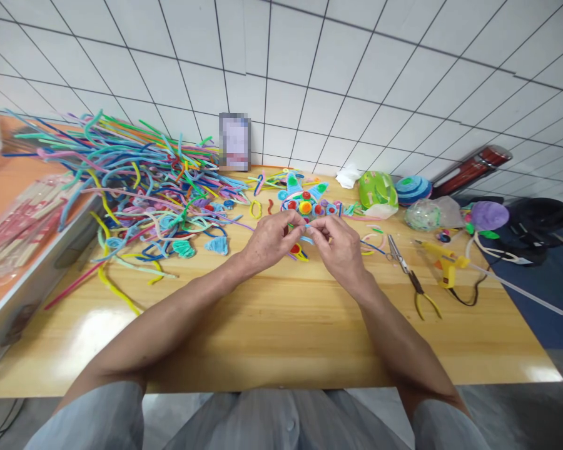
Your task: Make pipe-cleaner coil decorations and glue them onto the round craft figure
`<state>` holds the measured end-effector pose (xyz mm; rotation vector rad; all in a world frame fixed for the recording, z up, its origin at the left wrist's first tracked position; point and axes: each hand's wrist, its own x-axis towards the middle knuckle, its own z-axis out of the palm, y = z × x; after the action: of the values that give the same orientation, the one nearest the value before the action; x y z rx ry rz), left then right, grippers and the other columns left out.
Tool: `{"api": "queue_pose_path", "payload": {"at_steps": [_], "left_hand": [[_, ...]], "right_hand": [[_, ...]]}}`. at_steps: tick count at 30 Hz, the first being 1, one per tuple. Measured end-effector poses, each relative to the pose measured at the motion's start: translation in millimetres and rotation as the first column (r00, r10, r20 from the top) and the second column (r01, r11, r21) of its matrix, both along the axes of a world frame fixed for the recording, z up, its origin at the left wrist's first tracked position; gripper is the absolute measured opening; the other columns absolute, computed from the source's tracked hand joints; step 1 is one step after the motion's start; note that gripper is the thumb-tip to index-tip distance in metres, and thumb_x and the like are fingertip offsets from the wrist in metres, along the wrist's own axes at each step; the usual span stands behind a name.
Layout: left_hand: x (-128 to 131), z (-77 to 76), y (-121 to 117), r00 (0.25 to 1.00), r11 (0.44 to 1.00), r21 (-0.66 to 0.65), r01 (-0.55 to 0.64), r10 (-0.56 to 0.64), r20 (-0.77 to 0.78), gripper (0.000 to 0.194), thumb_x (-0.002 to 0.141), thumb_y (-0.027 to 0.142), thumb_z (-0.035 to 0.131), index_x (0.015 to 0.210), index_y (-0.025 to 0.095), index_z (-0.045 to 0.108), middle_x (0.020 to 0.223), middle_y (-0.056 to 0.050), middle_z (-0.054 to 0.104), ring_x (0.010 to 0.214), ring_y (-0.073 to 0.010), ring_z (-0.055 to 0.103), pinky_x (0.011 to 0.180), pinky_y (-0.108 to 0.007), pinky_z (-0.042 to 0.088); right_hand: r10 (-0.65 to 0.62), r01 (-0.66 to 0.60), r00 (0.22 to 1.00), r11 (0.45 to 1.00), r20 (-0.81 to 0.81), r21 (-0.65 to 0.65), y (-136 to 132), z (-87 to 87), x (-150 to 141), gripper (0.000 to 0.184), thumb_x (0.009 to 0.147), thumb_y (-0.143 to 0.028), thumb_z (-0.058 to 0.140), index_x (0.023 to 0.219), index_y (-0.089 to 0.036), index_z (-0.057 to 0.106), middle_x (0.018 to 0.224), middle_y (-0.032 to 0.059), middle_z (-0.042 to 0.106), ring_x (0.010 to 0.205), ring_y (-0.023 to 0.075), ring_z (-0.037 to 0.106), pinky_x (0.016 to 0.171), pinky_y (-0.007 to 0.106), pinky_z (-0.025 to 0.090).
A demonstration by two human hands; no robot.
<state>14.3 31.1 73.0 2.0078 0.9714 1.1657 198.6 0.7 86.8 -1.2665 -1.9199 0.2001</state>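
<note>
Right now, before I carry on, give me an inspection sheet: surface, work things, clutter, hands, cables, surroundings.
Surface: wooden table, glossy, bright reflection at left.
Work things: blue decorated piece lies just beyond the hands.
Clutter: tangled pipe cleaners at left; yellow-handled pliers and yellow glue gun at right.
Hands: left hand and right hand meet at the fingertips, pinching a small piece, too small to identify.
Cables: black cord curves from the glue gun.
Surroundings: tiled wall behind; upright phone before it.
</note>
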Motion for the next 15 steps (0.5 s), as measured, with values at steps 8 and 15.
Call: {"api": "queue_pose_path", "payload": {"at_steps": [8, 15], "left_hand": [[13.4, -12.7, -3.6, 0.942, 0.959, -0.278, 0.052, 0.045, 0.333, 0.018, 0.090, 0.034, 0.065, 0.087, 0.017, 0.066, 0.078, -0.001, 0.068, 0.068, -0.0120, 0.058, 0.064, -0.024, 0.048], [3.4, -6.8, -0.3, 0.998, 0.993, 0.114, -0.017, 0.023, -0.055, 0.010, 0.096, 0.021, 0.058, 0.093, 0.020, 0.068, 0.089, -0.003, 0.074, 0.080, -0.0149, 0.066, 0.076, -0.027, 0.049]], "right_hand": [[-0.024, -0.026, 0.957, 0.985, -0.290, -0.169, 5.9, -11.2, -2.8, 0.011, 0.094, -0.031, 0.065, 0.090, -0.022, 0.069, 0.081, 0.0004, 0.072, 0.069, 0.0153, 0.064, 0.065, 0.029, 0.051], [-0.013, 0.007, 0.994, 0.998, 0.108, 0.062, -1.0, -2.1, 1.2, 0.012, 0.099, -0.023, 0.059, 0.089, -0.023, 0.067, 0.089, 0.0058, 0.072, 0.083, 0.0204, 0.067, 0.076, 0.034, 0.051]]}}
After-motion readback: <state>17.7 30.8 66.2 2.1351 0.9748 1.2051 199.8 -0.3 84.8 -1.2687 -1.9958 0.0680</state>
